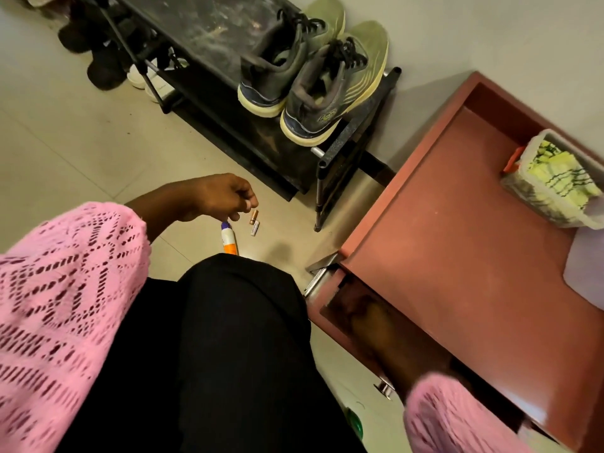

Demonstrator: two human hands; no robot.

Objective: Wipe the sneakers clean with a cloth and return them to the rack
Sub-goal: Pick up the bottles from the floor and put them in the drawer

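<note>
Two grey-green sneakers, one point(277, 60) beside the other point(336, 89), stand heels toward me on the top shelf of a black shoe rack point(202, 34). Folded yellow-green cloths fill a clear plastic tub point(552, 181) in the open red-brown drawer point(441, 243). My left hand point(225, 197) hangs low over the floor with fingers curled, its tips at the cap of a white and orange tube point(228, 238); whether it grips the tube is unclear. My right hand point(366, 315) reaches into the dark compartment under the drawer and is barely visible.
Two small batteries point(254, 223) lie on the tiled floor by the tube. Dark shoes point(98, 57) and white shoes point(147, 80) sit at the rack's left end. My black-clad knee fills the lower middle. The drawer juts out at the right, close to the rack's corner post.
</note>
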